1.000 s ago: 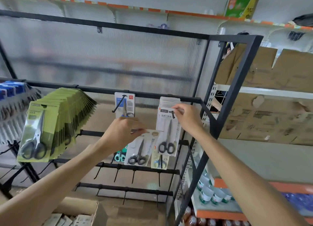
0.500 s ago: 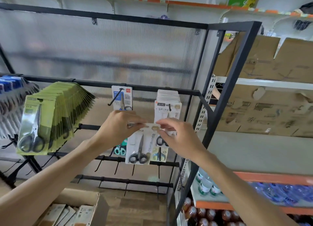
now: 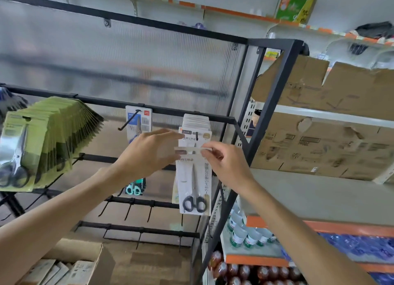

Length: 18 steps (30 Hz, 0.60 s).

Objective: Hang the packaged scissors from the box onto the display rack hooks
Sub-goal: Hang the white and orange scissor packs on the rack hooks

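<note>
A white card pack of black-handled scissors [image 3: 194, 186] hangs upright between my hands, just below a hook [image 3: 197, 135] on the black display rack [image 3: 230, 121]. My left hand [image 3: 149, 154] pinches the pack's top left corner. My right hand [image 3: 223, 163] pinches its top right corner. A stack of the same white packs [image 3: 195, 124] hangs on that hook behind it. The open cardboard box [image 3: 70, 263] with more packs sits at the bottom left.
Green scissor packs [image 3: 49, 141] fill a hook at left. One blue pack [image 3: 138, 122] hangs on the middle hook. Several bare hooks [image 3: 130, 208] line the lower rails. Cardboard boxes [image 3: 319, 135] and bottles [image 3: 245, 235] fill shelves at right.
My right hand came down from the hung stack and took the pack's top right corner. Both hands then raised the pack and turned it upright under the right hook.
</note>
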{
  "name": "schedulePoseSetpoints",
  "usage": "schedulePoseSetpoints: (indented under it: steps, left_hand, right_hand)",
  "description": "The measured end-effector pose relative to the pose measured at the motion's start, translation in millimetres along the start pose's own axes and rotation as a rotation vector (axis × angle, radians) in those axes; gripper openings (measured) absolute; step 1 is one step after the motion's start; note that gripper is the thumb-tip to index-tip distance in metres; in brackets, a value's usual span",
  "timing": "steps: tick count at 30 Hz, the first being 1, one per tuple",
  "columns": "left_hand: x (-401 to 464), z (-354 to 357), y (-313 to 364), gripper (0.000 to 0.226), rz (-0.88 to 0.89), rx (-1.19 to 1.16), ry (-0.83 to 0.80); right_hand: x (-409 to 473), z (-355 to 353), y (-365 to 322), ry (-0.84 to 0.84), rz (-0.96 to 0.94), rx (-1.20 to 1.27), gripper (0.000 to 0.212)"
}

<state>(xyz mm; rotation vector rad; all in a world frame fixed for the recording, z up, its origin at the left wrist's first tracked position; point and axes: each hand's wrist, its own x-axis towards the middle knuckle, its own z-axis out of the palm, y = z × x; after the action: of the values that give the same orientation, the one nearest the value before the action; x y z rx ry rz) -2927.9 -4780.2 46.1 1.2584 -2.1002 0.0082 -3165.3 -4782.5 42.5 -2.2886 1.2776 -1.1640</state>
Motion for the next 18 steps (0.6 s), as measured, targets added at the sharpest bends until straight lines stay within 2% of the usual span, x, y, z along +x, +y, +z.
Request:
schedulePoseSetpoints:
  steps: [4, 8, 12, 18]
  left_hand:
    - [-1.2, 5.6, 4.5, 0.060, -0.022, 0.020, -0.055]
    - [1.0, 7.7, 10.5, 0.068, -0.053, 0.016, -0.099]
    - [4.8, 10.6, 9.5, 0.082, -0.122, 0.047, -0.140]
    - [27.3, 16.0, -3.5, 0.088, -0.216, 0.077, -0.280]
  right_hand:
    - [20.6, -3.3, 11.4, 0.080, 0.065, -0.009, 0.015]
    - [37.6, 7.5, 23.9, 0.071, 0.183, -0.040, 0.021]
    - [45.9, 20.5, 30.2, 0.065, 0.205, -0.082, 0.023]
    - [59.5, 29.2, 35.0, 0.113, 0.247, -0.130, 0.018]
